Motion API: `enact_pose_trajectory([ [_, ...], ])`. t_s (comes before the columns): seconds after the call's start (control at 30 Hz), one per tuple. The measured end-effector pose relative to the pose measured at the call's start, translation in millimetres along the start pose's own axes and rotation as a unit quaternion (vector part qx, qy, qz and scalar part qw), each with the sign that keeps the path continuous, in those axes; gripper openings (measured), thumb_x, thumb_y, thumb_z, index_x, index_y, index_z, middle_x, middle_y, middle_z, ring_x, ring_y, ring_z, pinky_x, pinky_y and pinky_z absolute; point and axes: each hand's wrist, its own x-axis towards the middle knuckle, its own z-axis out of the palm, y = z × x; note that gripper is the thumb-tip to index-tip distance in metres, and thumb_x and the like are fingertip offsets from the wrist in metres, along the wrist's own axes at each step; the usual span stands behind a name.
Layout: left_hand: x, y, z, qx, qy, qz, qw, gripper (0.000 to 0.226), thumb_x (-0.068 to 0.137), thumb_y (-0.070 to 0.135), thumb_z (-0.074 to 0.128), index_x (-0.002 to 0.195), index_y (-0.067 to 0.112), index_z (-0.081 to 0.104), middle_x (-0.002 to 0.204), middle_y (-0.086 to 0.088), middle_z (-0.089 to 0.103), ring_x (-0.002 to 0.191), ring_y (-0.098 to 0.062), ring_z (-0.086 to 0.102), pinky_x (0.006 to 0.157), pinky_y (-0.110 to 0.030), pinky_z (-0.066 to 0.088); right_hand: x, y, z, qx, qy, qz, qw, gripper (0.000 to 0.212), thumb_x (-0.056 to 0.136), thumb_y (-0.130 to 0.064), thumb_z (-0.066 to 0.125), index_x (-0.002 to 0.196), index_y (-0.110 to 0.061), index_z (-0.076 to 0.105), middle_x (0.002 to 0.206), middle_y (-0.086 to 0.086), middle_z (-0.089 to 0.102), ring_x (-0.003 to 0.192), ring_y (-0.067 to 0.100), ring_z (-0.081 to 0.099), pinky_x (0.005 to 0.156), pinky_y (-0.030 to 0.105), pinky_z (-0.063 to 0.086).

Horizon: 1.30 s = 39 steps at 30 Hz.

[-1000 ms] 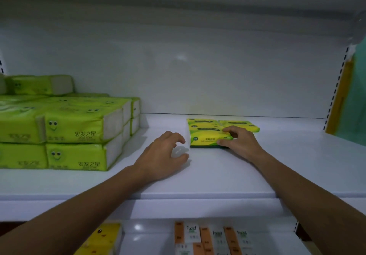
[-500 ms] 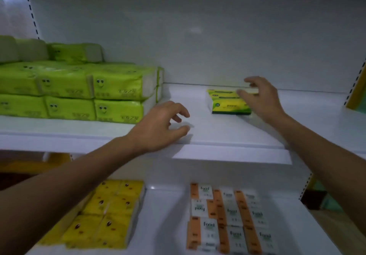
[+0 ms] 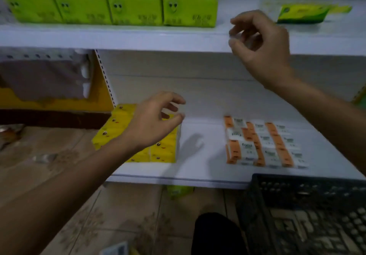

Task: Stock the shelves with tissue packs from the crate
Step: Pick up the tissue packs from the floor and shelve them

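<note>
Both hands are empty in front of the white shelving. The left hand [image 3: 152, 124], fingers loosely curled and parted, hovers above the block of yellow tissue packs printed with small faces [image 3: 115, 128] on the lower shelf [image 3: 198, 167]. The right hand [image 3: 261, 50], equally slack and holding nothing, is raised before the front edge of the upper shelf [image 3: 138, 36]. On that shelf lies a flat green-and-yellow tissue pack [image 3: 303, 14], well right of the stacked lime-green packs with smiley faces [image 3: 136, 7]. Small orange-and-white packs [image 3: 257, 141] lie in rows on the lower shelf. The black lattice plastic crate [image 3: 307, 201] stands at lower right; its contents cannot be made out.
</note>
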Motion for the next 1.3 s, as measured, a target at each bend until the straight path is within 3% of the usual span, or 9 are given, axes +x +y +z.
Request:
enact_pose_trajectory([
  [0.23,-50.1,-91.9,20.8,-0.033,-0.059,-0.058,0.996,0.023,0.081,0.006,0.067,0.097,0.021,0.059,0.102,0.003,0.059,0.088,-0.004,0.058,0.07,-0.02,0.051,-93.9,-10.5,88.6,0.012,-0.034,0.055,0.998,0.031,0.075,-0.011,0.059,0.106,-0.007,0.061,0.093,-0.003,0.061,0.075,0.013,0.057,0.057,0.033,0.049],
  [0.4,-74.9,-142.4,48.3,-0.054,-0.106,-0.033,0.992,0.023,0.075,0.028,0.06,0.098,0.028,0.058,0.099,0.01,0.057,0.089,-0.003,0.059,0.07,-0.017,0.051,-152.9,0.5,126.9,0.016,-0.059,0.126,0.99,0.031,0.078,-0.01,0.061,0.109,-0.01,0.061,0.096,-0.001,0.063,0.079,0.01,0.057,0.058,0.025,0.049],
  [0.67,-123.3,-223.0,104.9,-0.063,-0.113,-0.074,0.989,0.026,0.082,0.011,0.067,0.098,0.029,0.056,0.105,0.005,0.058,0.089,-0.005,0.059,0.07,-0.014,0.049,-229.8,34.4,164.3,-0.014,-0.117,0.193,0.974,0.032,0.078,-0.018,0.058,0.109,-0.012,0.06,0.094,-0.007,0.061,0.083,0.003,0.056,0.058,0.016,0.047],
  [0.8,-161.3,-269.7,133.8,-0.06,-0.102,-0.11,0.987,0.021,0.081,0.017,0.064,0.092,0.033,0.056,0.093,0.007,0.06,0.083,-0.005,0.058,0.067,-0.02,0.049,-289.1,58.0,189.1,-0.019,-0.146,0.254,0.956,0.029,0.079,-0.021,0.06,0.108,-0.013,0.06,0.092,-0.007,0.062,0.081,0.003,0.056,0.061,0.01,0.044],
  [0.9,-190.9,-295.8,155.1,-0.063,-0.149,-0.161,0.974,0.03,0.083,0.012,0.065,0.09,0.038,0.053,0.091,0.013,0.057,0.084,-0.002,0.057,0.067,-0.017,0.047,-345.8,69.5,210.3,-0.023,-0.165,0.333,0.928,0.02,0.083,-0.011,0.065,0.103,-0.013,0.062,0.088,-0.006,0.062,0.076,0.004,0.057,0.066,0.007,0.043],
  [1.0,-208.4,-315.9,175.7,-0.041,-0.187,-0.181,0.965,0.026,0.083,0.01,0.064,0.101,0.029,0.061,0.099,0.008,0.056,0.084,-0.003,0.057,0.067,-0.007,0.043,-398.5,76.6,228.5,-0.025,-0.195,0.435,0.879,0.018,0.082,-0.006,0.064,0.1,-0.008,0.063,0.086,-0.004,0.061,0.08,0.01,0.059,0.08,0.028,0.052],
  [1.07,-210.3,-325.1,187.0,-0.025,-0.206,-0.201,0.957,0.032,0.083,0.012,0.064,0.114,0.022,0.06,0.109,0.0,0.056,0.089,-0.01,0.056,0.067,-0.011,0.041,-423.3,80.8,236.0,-0.031,-0.247,0.504,0.827,0.03,0.083,-0.009,0.063,0.112,-0.007,0.06,0.102,0.002,0.062,0.099,0.017,0.059,0.088,0.026,0.046],
  [1.17,-204.3,-334.1,201.9,-0.012,-0.211,-0.222,0.952,0.047,0.085,0.015,0.063,0.129,0.016,0.049,0.123,-0.01,0.052,0.101,-0.016,0.051,0.076,-0.017,0.036,-444.4,95.2,245.1,-0.031,-0.315,0.558,0.767,0.063,0.084,-0.01,0.064,0.14,-0.005,0.034,0.133,0.007,0.046,0.122,0.018,0.044,0.096,0.017,0.033],
  [1.3,-188.0,-339.9,219.5,-0.066,-0.205,-0.246,0.945,0.058,0.083,0.019,0.064,0.134,0.008,0.039,0.131,-0.01,0.045,0.119,-0.016,0.043,0.083,-0.013,0.028,-443.4,121.1,261.9,-0.007,-0.265,0.629,0.731,0.079,0.083,-0.001,0.058,0.149,-0.017,0.018,0.144,0.009,0.039,0.128,0.026,0.043,0.098,0.028,0.041],
])
